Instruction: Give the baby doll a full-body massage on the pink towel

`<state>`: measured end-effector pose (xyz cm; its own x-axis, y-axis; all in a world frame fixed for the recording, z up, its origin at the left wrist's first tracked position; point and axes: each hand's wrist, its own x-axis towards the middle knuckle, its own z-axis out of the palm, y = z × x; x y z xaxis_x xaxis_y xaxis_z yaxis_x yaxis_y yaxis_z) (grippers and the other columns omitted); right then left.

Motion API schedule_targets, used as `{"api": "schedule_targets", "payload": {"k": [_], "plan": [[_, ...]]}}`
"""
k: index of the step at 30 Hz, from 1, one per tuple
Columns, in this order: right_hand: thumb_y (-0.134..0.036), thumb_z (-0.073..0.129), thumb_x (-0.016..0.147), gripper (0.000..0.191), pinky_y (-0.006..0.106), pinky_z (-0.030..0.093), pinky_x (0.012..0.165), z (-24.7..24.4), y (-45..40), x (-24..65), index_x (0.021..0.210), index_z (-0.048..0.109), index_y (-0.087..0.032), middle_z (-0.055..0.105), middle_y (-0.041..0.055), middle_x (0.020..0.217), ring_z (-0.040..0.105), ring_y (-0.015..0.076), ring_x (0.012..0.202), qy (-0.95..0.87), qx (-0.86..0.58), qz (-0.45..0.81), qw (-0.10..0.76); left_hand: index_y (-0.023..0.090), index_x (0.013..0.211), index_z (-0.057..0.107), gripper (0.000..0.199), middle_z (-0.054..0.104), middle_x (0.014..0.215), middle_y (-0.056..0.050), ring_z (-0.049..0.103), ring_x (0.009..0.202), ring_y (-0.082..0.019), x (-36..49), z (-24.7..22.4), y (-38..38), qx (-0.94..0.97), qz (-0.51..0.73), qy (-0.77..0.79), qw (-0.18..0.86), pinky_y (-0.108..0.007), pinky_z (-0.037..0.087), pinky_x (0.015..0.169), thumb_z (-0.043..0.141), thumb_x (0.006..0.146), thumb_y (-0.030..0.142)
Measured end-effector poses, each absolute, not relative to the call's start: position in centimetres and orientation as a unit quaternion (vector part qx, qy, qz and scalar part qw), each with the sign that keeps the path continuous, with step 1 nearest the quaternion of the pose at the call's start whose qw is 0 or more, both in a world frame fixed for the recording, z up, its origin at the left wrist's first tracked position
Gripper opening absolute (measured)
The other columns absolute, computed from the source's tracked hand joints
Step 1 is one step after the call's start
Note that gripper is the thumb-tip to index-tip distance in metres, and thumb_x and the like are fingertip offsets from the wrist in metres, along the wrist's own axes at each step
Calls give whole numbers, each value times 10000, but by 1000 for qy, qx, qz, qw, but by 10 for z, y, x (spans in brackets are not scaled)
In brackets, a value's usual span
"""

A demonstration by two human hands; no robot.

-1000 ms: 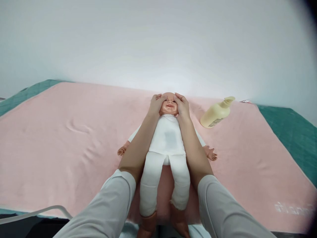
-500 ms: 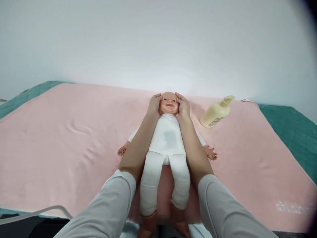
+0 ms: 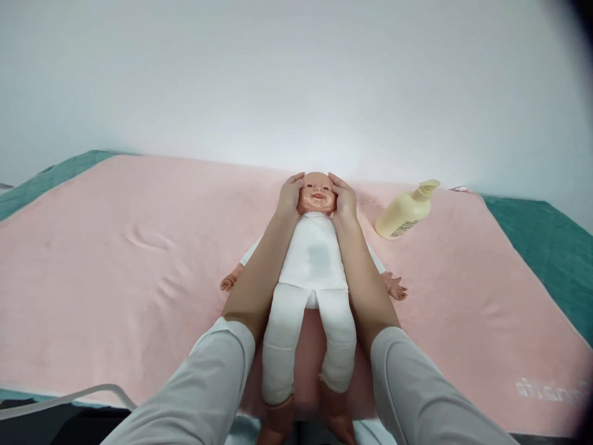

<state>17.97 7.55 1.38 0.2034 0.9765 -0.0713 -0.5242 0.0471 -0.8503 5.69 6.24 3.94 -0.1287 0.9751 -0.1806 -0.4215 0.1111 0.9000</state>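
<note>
One plastic-headed baby doll (image 3: 308, 259) with a white cloth body lies face-up on the pink fabric blanket (image 3: 115, 266); remotely, I see the bare left hand (image 3: 290, 196) and bare right hand (image 3: 344, 199) cup its head from either side, each grip loosely curved. The pale-yellow pump bottle (image 3: 401, 214) is near the right hand.

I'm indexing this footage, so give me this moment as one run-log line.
Doll: face-up on pink blanket | left hand: touching its head | right hand: touching opposite side | yellow pump bottle: on blanket, right
</note>
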Motion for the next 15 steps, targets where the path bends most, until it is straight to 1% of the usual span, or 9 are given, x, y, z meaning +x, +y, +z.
{"api": "schedule_targets", "payload": {"k": [4, 7, 11, 15], "plan": [[-194, 623, 758, 305, 436, 548, 970, 15, 74, 179, 1052, 699, -160, 728, 56, 1003, 693, 196, 952, -292, -402, 557, 665, 169, 1204, 627, 389, 696, 1080, -115, 683, 1012, -243, 57, 39, 63, 304, 594, 452, 592, -387, 545, 931, 528, 830, 128], [-186, 614, 754, 325, 424, 544, 968, 17, 72, 178, 1068, 690, -150, 721, 62, 1023, 690, 193, 958, -292, -406, 554, 665, 179, 1192, 639, 371, 701, 1073, -101, 684, 1009, -228, 57, 41, 61, 309, 594, 449, 592, -368, 549, 926, 528, 840, 136], [-227, 609, 759, 365, 421, 559, 928, 16, 73, 177, 1108, 673, -143, 714, 60, 994, 685, 200, 944, -280, -400, 567, 664, 197, 1177, 658, 352, 697, 1134, -81, 665, 1075, -211, 56, 43, 59, 314, 587, 455, 591, -341, 534, 950, 538, 851, 139], [-279, 598, 771, 349, 386, 568, 899, 13, 75, 177, 1099, 660, -178, 697, 35, 998, 681, 188, 937, -269, -418, 543, 677, 178, 1269, 610, 396, 678, 1201, -98, 664, 1079, -189, 57, 42, 59, 323, 590, 453, 585, -326, 523, 956, 504, 889, 144]]}}
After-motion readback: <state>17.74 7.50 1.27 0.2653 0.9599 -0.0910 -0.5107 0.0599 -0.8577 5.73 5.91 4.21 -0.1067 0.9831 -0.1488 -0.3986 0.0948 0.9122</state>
